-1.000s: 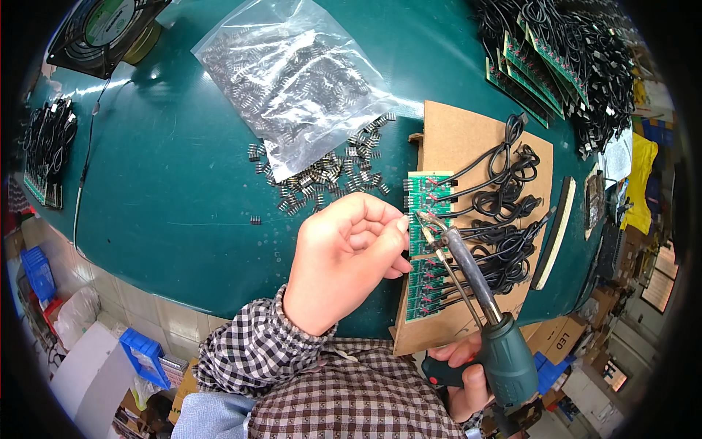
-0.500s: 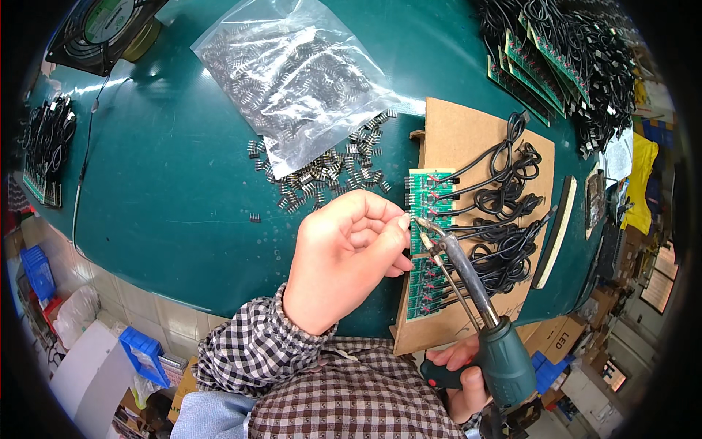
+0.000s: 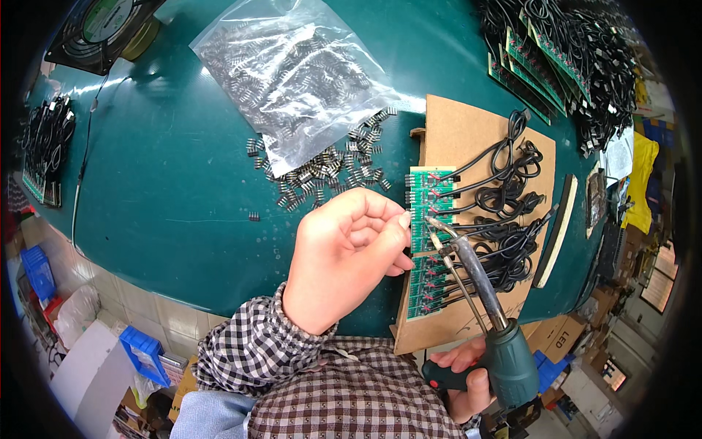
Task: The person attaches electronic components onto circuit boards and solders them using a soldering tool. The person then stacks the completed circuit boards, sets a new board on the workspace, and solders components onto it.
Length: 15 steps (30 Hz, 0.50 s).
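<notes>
My left hand (image 3: 349, 256) is closed in a pinch at the left edge of a green circuit board panel (image 3: 420, 233). Whatever lies between thumb and forefinger is hidden. Small black pin connectors (image 3: 409, 192) line that edge above the fingertips. My right hand (image 3: 468, 377) grips a dark green soldering gun (image 3: 510, 366) with a red button. Its metal tip points up and left over the board, just right of my left fingertips. Black cables (image 3: 504, 212) run rightward from the panel in coiled bundles. Panel and cables rest on a sheet of brown cardboard (image 3: 461, 124).
A clear plastic bag (image 3: 292, 80) of connectors lies beyond a loose connector pile (image 3: 333, 172) on the green table (image 3: 175, 190). A fan (image 3: 102, 29) stands far left. Finished-looking boards with cables (image 3: 537, 66) are heaped far right. A pale strip (image 3: 557, 230) lies beside the cardboard.
The soldering gun has shifted slightly right, its tip drawing away from my left fingertips and the board's edge. My left hand has stayed almost in place.
</notes>
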{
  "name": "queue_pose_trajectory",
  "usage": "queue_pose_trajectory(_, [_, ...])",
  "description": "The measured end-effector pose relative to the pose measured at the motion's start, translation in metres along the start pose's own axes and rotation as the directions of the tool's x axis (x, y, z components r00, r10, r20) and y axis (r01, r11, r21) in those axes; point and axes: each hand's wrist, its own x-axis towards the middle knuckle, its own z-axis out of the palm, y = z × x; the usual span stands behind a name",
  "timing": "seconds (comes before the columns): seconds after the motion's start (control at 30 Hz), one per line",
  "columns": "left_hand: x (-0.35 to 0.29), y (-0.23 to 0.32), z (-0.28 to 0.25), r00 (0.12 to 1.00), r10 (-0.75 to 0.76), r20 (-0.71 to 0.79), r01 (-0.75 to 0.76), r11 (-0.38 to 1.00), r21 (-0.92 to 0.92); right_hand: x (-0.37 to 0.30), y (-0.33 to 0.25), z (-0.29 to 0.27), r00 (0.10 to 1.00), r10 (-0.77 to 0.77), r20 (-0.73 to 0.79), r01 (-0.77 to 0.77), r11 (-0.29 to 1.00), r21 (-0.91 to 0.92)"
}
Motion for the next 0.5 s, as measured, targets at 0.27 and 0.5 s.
queue_pose_trajectory(0.27, [0.000,0.001,-0.001,1.000,-0.018,0.000,0.018,1.000,-0.004,0.001,0.003,-0.002,1.000,-0.017,0.004,0.017,0.999,0.033])
queue_pose_trajectory(0.5, [-0.025,0.004,-0.016,0.748,0.663,0.030,-0.363,0.371,0.854,0.009,-0.005,-0.004,1.000,-0.012,0.004,0.012,0.993,0.120])
